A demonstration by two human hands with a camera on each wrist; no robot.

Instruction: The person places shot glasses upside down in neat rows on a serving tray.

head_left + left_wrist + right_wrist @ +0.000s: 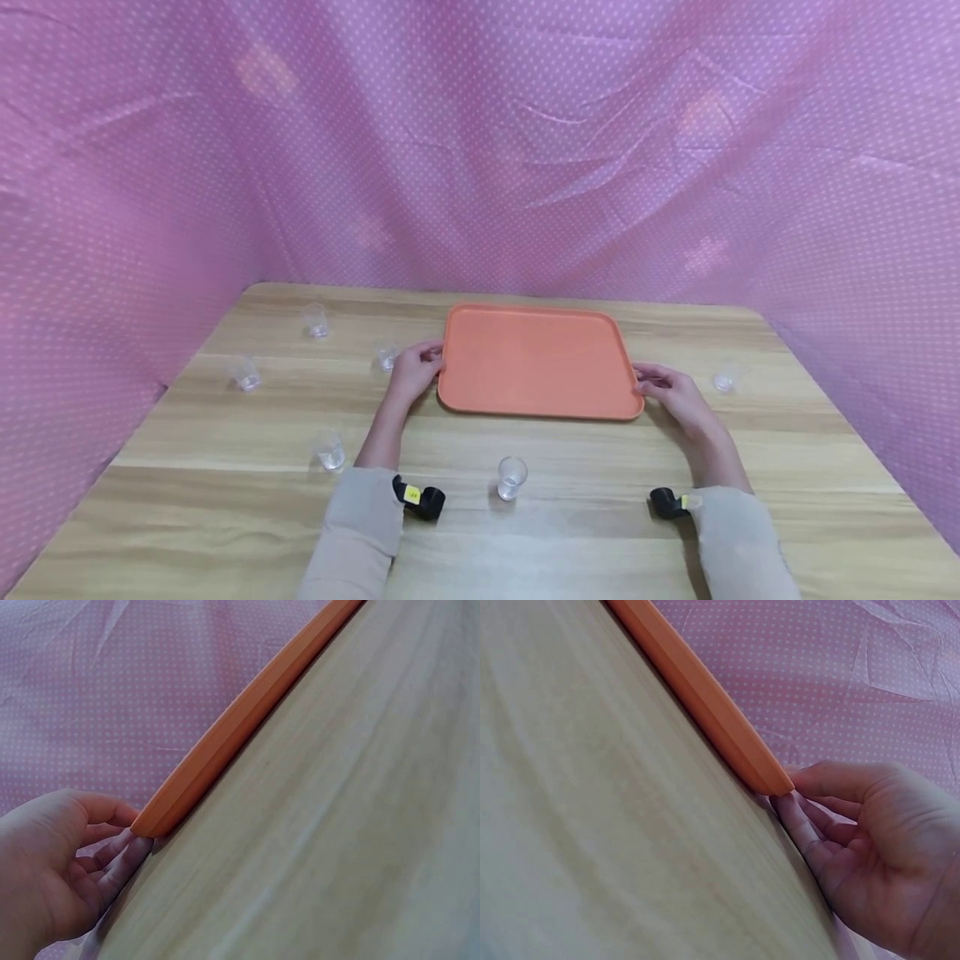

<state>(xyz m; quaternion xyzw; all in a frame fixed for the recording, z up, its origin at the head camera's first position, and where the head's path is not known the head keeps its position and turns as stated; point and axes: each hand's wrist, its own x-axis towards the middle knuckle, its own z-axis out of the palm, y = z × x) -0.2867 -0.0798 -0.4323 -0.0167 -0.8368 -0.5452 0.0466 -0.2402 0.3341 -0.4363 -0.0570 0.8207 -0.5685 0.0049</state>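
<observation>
An orange tray [536, 362] lies at the far middle of the table, with nothing on it. My left hand [414, 369] grips its left edge and my right hand [675, 395] grips its right edge. In the left wrist view the left hand [56, 862] pinches the end of the tray [225, 739], with some fingers at its underside. The right wrist view has the right hand [889, 844] pinching the other end of the tray [705, 701] in the same manner, fingertips partly hidden beneath it.
A clear glass [512, 477] stands in front of the tray. Several more are on the left, one [387, 357] close beside my left hand and another [330, 452] near the left sleeve. One glass [724, 379] is right of my right hand. A pink dotted curtain [480, 167] surrounds the table [225, 500].
</observation>
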